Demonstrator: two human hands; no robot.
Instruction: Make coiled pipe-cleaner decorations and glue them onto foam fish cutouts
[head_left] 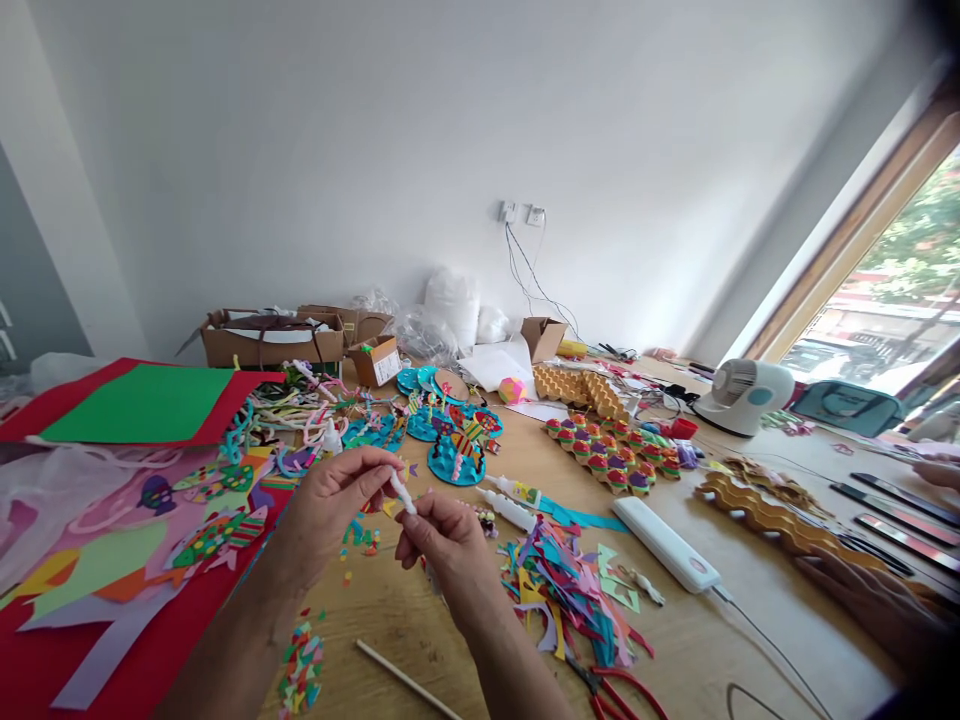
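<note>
My left hand [349, 493] pinches the upper end of a short white pipe cleaner [402, 491], which looks folded or twisted. The lower end sits between the thumb and fingers of my right hand [442, 535]. Both hands hang above the wooden table [375, 615]. Just beyond them stands a blue round base [457, 462] with striped and dotted paper fish on it. White glue bottles [514, 511] lie right of my right hand. Below my hands are small coloured paper bits [302, 665] and a thin wooden stick [405, 680].
Paper scraps [566, 580], red-handled pliers [600, 680] and a white power bank-like box [666, 545] with a cable lie to the right. Painted egg cartons [615, 455] stand farther back. Coloured sheets [142, 400] cover the left. Another person's hand [870, 595] rests at far right.
</note>
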